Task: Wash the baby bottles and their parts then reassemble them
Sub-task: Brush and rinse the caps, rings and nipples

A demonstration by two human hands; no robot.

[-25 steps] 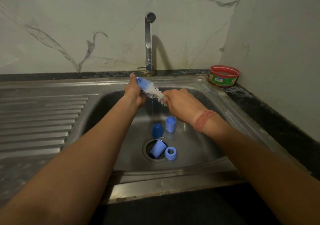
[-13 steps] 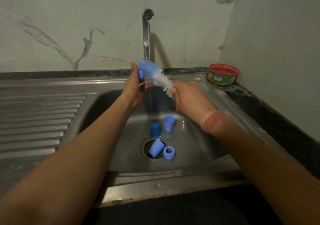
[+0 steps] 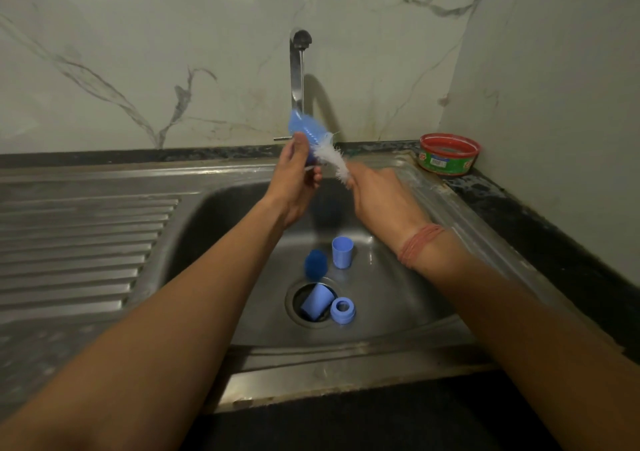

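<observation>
Your left hand (image 3: 294, 176) grips the blue bottle (image 3: 304, 130) above the sink's rear rim (image 3: 207, 176), under the tap (image 3: 298, 69); your right hand (image 3: 377, 197) pinches the white brush (image 3: 334, 161) entering it. Four blue parts (image 3: 341, 253) crowd the drain (image 3: 298, 319); open basin lies either side.

We see a light blue bottle (image 3: 304, 131) and white brush bristles (image 3: 334, 163) at centre, pale blue parts in the grey steel sink (image 3: 221, 228), a red-and-green tub (image 3: 449, 154) at right, and grey-veined white marble wall (image 3: 138, 69) above.
</observation>
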